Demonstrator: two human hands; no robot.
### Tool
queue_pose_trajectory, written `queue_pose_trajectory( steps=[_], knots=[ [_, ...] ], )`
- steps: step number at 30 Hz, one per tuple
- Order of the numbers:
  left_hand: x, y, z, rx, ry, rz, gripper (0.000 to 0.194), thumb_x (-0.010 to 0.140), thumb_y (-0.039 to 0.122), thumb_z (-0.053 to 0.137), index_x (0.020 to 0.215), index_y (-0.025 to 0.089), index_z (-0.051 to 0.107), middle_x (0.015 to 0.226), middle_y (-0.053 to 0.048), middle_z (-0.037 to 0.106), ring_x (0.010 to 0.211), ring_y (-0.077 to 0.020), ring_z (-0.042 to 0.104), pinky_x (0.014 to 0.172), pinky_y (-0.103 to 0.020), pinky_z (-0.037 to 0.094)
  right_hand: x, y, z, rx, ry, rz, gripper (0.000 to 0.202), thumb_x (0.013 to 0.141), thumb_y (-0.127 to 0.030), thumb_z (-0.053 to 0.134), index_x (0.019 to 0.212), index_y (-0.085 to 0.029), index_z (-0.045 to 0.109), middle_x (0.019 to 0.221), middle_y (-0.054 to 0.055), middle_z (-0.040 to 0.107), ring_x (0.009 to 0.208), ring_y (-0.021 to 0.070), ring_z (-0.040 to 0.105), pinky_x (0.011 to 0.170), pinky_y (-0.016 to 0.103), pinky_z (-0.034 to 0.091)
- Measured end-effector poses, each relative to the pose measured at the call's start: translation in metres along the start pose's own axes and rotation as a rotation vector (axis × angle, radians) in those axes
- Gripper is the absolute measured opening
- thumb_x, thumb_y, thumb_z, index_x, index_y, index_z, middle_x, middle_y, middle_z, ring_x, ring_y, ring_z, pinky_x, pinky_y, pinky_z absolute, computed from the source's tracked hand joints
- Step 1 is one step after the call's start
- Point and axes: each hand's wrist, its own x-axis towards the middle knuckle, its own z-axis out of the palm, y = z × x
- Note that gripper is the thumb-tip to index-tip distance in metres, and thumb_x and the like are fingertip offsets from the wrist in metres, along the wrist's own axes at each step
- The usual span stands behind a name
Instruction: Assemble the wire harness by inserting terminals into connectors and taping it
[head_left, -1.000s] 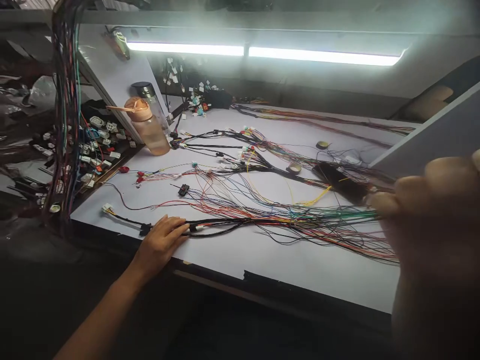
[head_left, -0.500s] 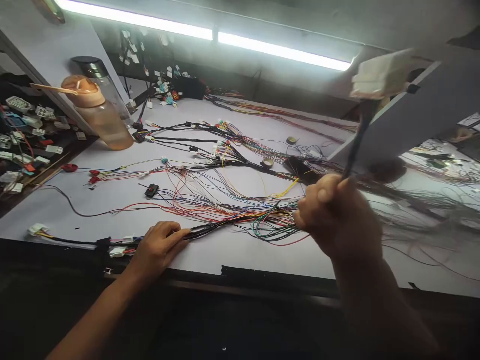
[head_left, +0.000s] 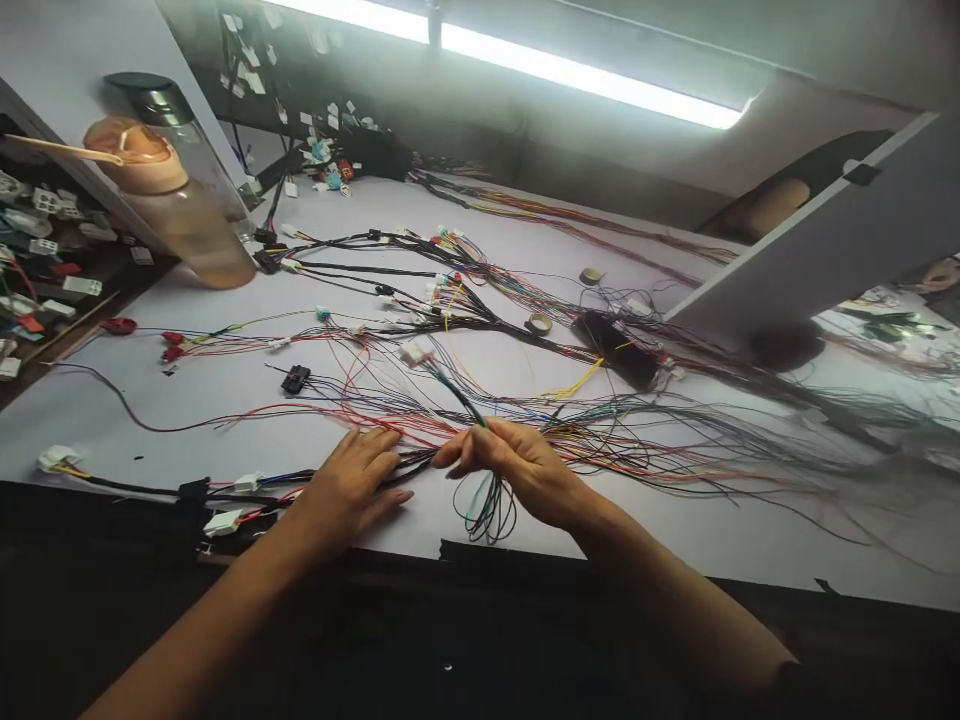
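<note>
My right hand (head_left: 525,470) is closed around a short wire bundle (head_left: 465,398) with black and green wires. A white connector (head_left: 417,352) tips the bundle's upper end, pointing up and left. Thin wires hang in loops (head_left: 491,512) beneath the fist. My left hand (head_left: 358,485) lies flat on the main wiring harness (head_left: 416,462), fingers stretched and slightly apart, thumb near the front of the table. The harness runs left to a taped black section (head_left: 142,489) and a white connector (head_left: 60,459). Part of it is hidden under both hands.
Branched harnesses (head_left: 480,322) lie across the table's middle. Tape rolls (head_left: 538,324) and a dark pouch-like thing (head_left: 616,348) are among them. Two bottles (head_left: 180,215) and a heap of connectors (head_left: 52,240) stand left. A partition (head_left: 802,225) rises right; a person's hand shows beyond.
My right hand has come down and left, bringing the white connector and its wires from up high to just above the harness. My left hand has shifted slightly right along the harness.
</note>
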Motion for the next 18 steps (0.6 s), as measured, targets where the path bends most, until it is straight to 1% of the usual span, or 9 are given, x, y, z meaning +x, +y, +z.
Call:
queue_pose_trajectory(
  steps=[1,3,6,8,10,12,14,16,18],
  knots=[
    [0.000,0.000,0.001,0.005,-0.025,-0.025,0.039,0.089,0.044,0.055,0.116,0.017,0.061,0.134,-0.018,0.055,0.126,-0.0336,0.050,0.108,-0.060,0.030,0.006,0.006,0.004,-0.089,-0.012,-0.008,0.037,0.099,-0.045,0.040,0.080,-0.017,0.055,0.093,0.006,0.066,0.089,0.0140,0.061,0.086,0.031,0.049],
    [-0.001,-0.001,-0.001,-0.004,-0.062,-0.081,0.046,0.087,0.047,0.057,0.124,0.020,0.058,0.139,-0.019,0.050,0.130,-0.0361,0.044,0.108,-0.065,0.026,0.017,0.019,0.012,-0.288,-0.034,-0.055,0.036,0.099,-0.043,0.038,0.082,-0.017,0.057,0.093,0.005,0.065,0.089,0.0141,0.059,0.087,0.030,0.046],
    [-0.002,-0.003,-0.012,-0.080,-0.081,-0.121,0.051,0.084,0.044,0.062,0.130,0.024,0.054,0.141,-0.016,0.048,0.134,-0.0351,0.040,0.110,-0.062,0.026,0.029,0.040,0.023,-0.527,-0.028,-0.150,0.034,0.100,-0.038,0.036,0.086,-0.017,0.058,0.087,0.005,0.064,0.082,0.0147,0.057,0.079,0.029,0.045],
    [-0.002,-0.003,-0.021,-0.172,-0.051,-0.111,0.043,0.086,0.035,0.060,0.128,0.023,0.056,0.134,-0.014,0.055,0.129,-0.0304,0.046,0.111,-0.055,0.030,0.032,0.053,0.026,-0.632,0.010,-0.200,0.032,0.100,-0.035,0.035,0.088,-0.017,0.060,0.085,0.005,0.065,0.081,0.0156,0.058,0.078,0.029,0.044],
    [-0.002,-0.003,-0.028,-0.259,0.019,-0.098,0.033,0.089,0.026,0.055,0.122,0.022,0.060,0.122,-0.012,0.062,0.120,-0.0247,0.054,0.109,-0.046,0.036,0.031,0.064,0.028,-0.698,0.041,-0.239,0.030,0.100,-0.033,0.036,0.095,-0.017,0.061,0.087,0.006,0.067,0.085,0.0169,0.060,0.080,0.031,0.044],
    [0.000,-0.004,-0.031,-0.321,0.056,-0.090,0.029,0.091,0.021,0.051,0.117,0.021,0.063,0.114,-0.010,0.066,0.114,-0.0213,0.057,0.106,-0.039,0.040,0.029,0.072,0.029,-0.739,0.066,-0.287,0.028,0.100,-0.032,0.037,0.104,-0.018,0.061,0.094,0.007,0.069,0.091,0.0181,0.061,0.084,0.033,0.043],
    [0.005,-0.008,-0.030,-0.350,0.010,-0.098,0.028,0.092,0.021,0.047,0.114,0.021,0.065,0.111,-0.009,0.067,0.109,-0.0199,0.059,0.102,-0.036,0.043,0.026,0.076,0.031,-0.756,0.094,-0.321,0.028,0.099,-0.031,0.037,0.108,-0.018,0.061,0.099,0.007,0.070,0.093,0.0180,0.062,0.085,0.033,0.042],
    [0.015,-0.017,-0.024,-0.346,-0.052,-0.129,0.028,0.093,0.025,0.045,0.111,0.021,0.067,0.110,-0.008,0.067,0.106,-0.0205,0.060,0.099,-0.035,0.045,0.021,0.078,0.035,-0.766,0.123,-0.341,0.027,0.099,-0.030,0.037,0.106,-0.018,0.061,0.094,0.006,0.070,0.087,0.0168,0.062,0.083,0.033,0.042],
    [0.028,-0.030,-0.016,-0.295,-0.069,-0.153,0.031,0.093,0.030,0.044,0.111,0.019,0.067,0.111,-0.009,0.067,0.108,-0.0225,0.060,0.099,-0.036,0.045,0.017,0.079,0.039,-0.772,0.134,-0.350,0.026,0.099,-0.027,0.038,0.103,-0.018,0.061,0.088,0.005,0.070,0.083,0.0155,0.062,0.083,0.033,0.041]
  ],
)
